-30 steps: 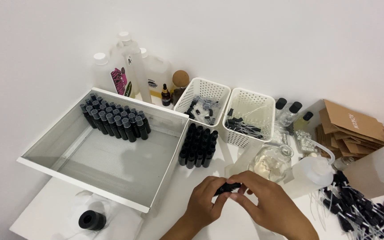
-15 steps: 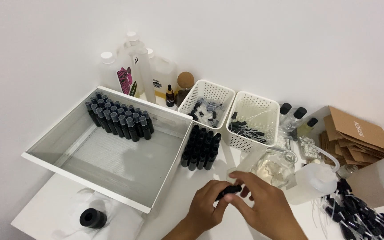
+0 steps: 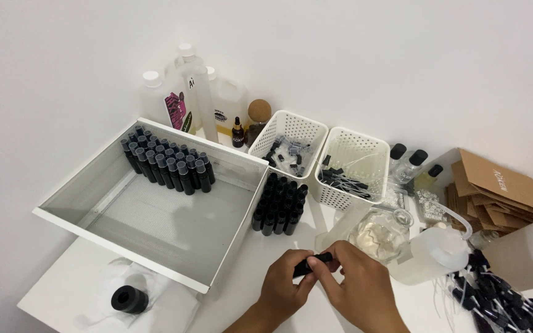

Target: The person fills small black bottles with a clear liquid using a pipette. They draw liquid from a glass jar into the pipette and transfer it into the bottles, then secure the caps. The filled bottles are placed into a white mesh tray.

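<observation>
Both my hands hold one small black bottle [image 3: 311,263] just above the white table, near its front edge. My left hand [image 3: 285,287] grips the bottle's body. My right hand [image 3: 356,287] pinches its right end, where the cap sits. A block of several black bottles [image 3: 279,204] stands on the table just beyond my hands. More capped black bottles [image 3: 166,162] stand in rows in the far corner of a white tray [image 3: 155,271].
Two white perforated baskets [image 3: 291,126] [image 3: 365,139] hold small black parts. Behind stand large clear jugs [image 3: 186,92]. A glass flask [image 3: 380,231], a white squeeze bottle [image 3: 430,250], brown paper bags [image 3: 495,185] and a pile of black droppers [image 3: 495,296] lie right. A black ring [image 3: 129,300] sits front left.
My hands stayed together on the black bottle, and my right fingers shifted along its end. The view drifted a little to the left and up.
</observation>
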